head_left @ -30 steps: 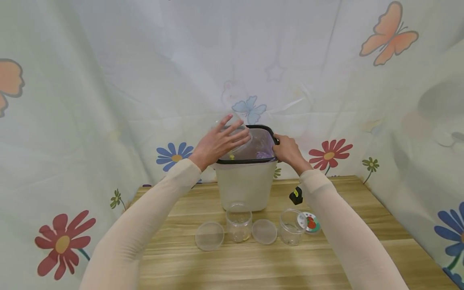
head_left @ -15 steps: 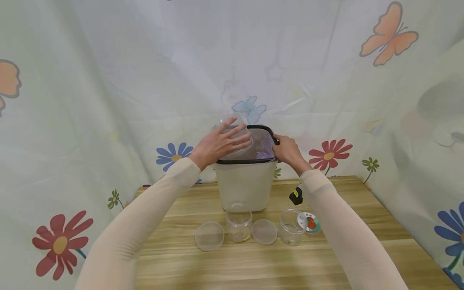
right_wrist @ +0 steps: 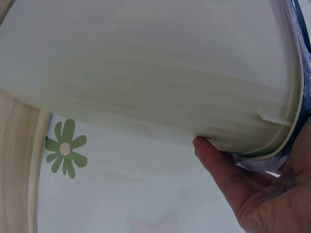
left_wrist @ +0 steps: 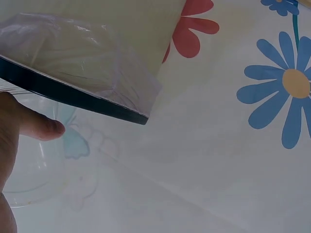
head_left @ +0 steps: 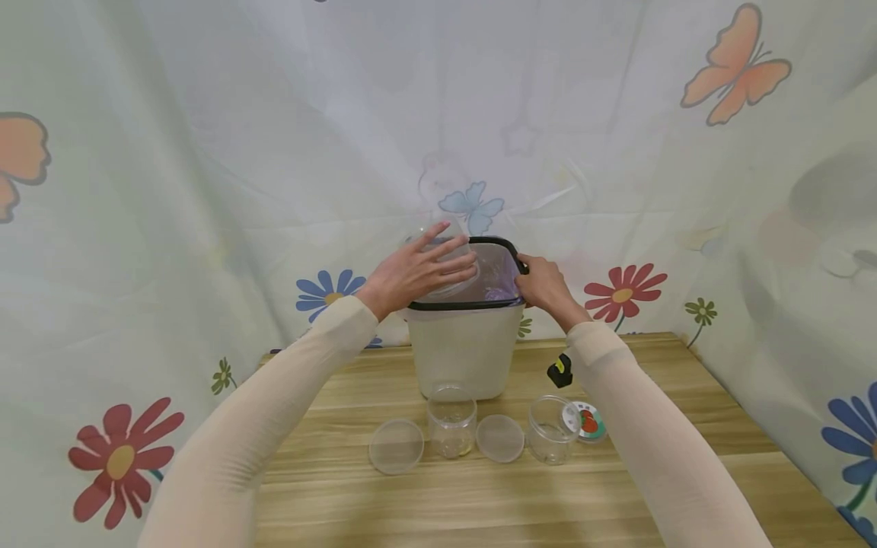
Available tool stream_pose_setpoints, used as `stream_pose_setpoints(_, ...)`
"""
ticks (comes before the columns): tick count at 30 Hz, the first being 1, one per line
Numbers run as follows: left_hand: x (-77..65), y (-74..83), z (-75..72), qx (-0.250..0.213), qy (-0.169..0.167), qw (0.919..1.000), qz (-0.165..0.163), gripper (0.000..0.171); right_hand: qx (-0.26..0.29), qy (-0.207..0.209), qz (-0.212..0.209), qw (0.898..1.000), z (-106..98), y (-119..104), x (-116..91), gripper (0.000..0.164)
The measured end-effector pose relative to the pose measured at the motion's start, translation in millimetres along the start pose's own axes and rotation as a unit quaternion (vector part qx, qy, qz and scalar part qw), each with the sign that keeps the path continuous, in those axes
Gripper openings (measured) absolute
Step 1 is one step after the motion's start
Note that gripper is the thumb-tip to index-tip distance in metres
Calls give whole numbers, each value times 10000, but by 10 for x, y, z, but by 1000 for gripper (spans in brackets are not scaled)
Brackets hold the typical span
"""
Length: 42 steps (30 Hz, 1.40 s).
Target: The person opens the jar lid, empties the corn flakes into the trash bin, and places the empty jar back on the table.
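In the head view, my left hand (head_left: 414,272) holds a clear plastic jar (left_wrist: 39,167) tipped over the mouth of a cream waste bin (head_left: 464,350), its fingers spread along the jar's side. The left wrist view shows the thumb against the jar, just by the bin's black rim (left_wrist: 73,96). My right hand (head_left: 546,288) grips the rim at the right corner. Seen from the right wrist, its fingers (right_wrist: 214,162) press the bin's outer wall and the folded liner. A thin purplish bag (head_left: 503,285) lines the bin. The jar's mouth is mostly hidden by the left hand.
In front of the bin stand two clear jars (head_left: 452,422) (head_left: 550,434) on the wooden table (head_left: 411,510). Two translucent lids (head_left: 397,447) (head_left: 500,438) lie beside them. A round printed lid (head_left: 591,423) and a small black-and-yellow object (head_left: 560,371) lie on the right. A patterned curtain (head_left: 342,175) hangs behind.
My left hand and the jar have shifted slightly right and down over the bin. A yellowish bit seen inside the bin earlier is out of sight. The right hand stays on the rim.
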State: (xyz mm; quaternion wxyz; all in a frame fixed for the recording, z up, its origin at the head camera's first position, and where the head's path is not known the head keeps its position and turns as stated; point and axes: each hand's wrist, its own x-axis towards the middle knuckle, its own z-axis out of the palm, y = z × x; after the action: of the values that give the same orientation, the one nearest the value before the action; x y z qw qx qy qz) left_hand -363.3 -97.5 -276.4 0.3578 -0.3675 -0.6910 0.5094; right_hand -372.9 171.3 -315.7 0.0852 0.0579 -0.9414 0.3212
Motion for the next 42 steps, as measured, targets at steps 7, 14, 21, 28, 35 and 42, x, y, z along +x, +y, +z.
stream_pose_setpoints(7, -15, -40, -17, 41, -33, 10000, -25, 117, -21, 53, 6, 10000, 16, 13, 12, 61)
stream_pose_setpoints(14, -42, -173, -45, 59, -35, 9993, -367, 125, -15, 66, 5, 10000, 11, 6, 6, 61)
stream_pose_setpoints(21, -15, -79, -21, 110, -108, 9999, -71, 123, 2, 72, 44, 10000, 25, 11, 24, 61)
stream_pose_setpoints(28, -46, -109, -20, -39, -92, 9998, -178, 119, 40, 38, 19, 10000, 48, 13, 29, 60)
stream_pose_setpoints(35, -112, -269, -68, -79, 81, 9959, -902, 124, 40, 44, 24, 10000, 45, -6, 32, 61)
stream_pose_setpoints(42, -52, -94, -96, -79, 25, 9997, -230, 123, 40, 18, 104, 9999, 18, 2, 10, 61)
